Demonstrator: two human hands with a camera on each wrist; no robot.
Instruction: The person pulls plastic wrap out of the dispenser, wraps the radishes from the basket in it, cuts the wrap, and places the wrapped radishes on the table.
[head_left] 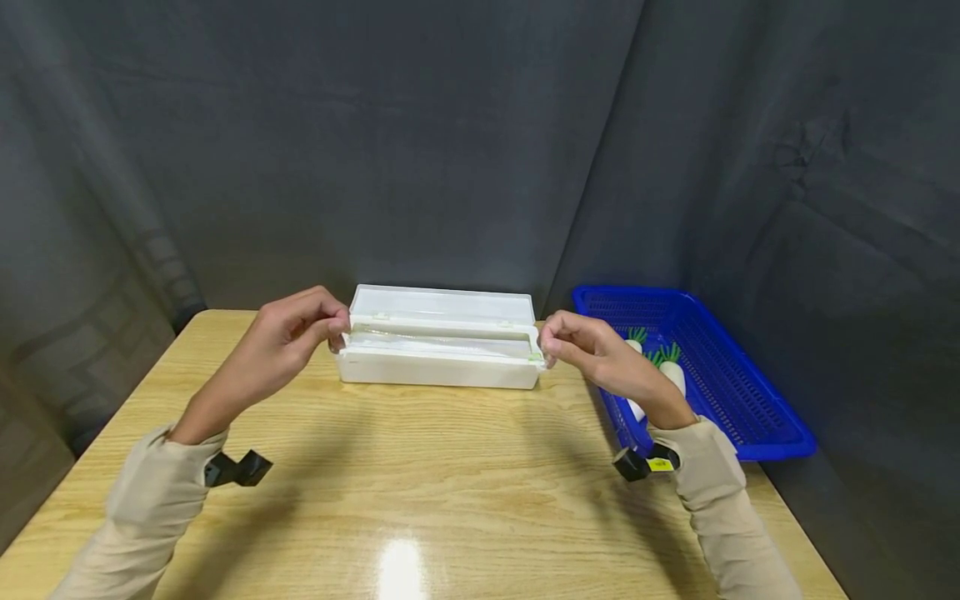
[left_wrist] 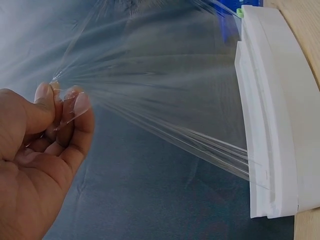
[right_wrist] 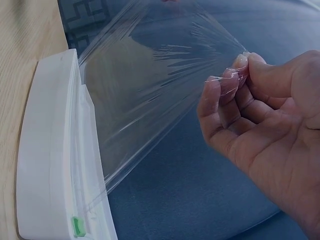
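Pinching clear film (left_wrist: pixel 165 80): left hand (head_left: pixel 277 346), right hand (head_left: pixel 607 362) | creased in wrist views only | green-topped vegetables (head_left: pixel 673 378): head only

My left hand (head_left: pixel 292 337) is at the left end of a long white box (head_left: pixel 438 372), and my right hand (head_left: pixel 600 358) is at its right end, thumb and fingertips brought together on each; a little clear film (head_left: pixel 435 337) shines between them over the box's opening. The white lid (head_left: pixel 442 302) stands raised along the back, and a small green piece (head_left: pixel 536 357) sits near the front right corner. Beyond my right hand, a blue basket (head_left: pixel 731 392) holds white radishes (head_left: pixel 672 377) with green tops, partly hidden by my wrist. I wear beige sleeves (head_left: pixel 150 500), and the wooden table (head_left: pixel 420 467) reaches back to a dark grey curtain (head_left: pixel 450 150)
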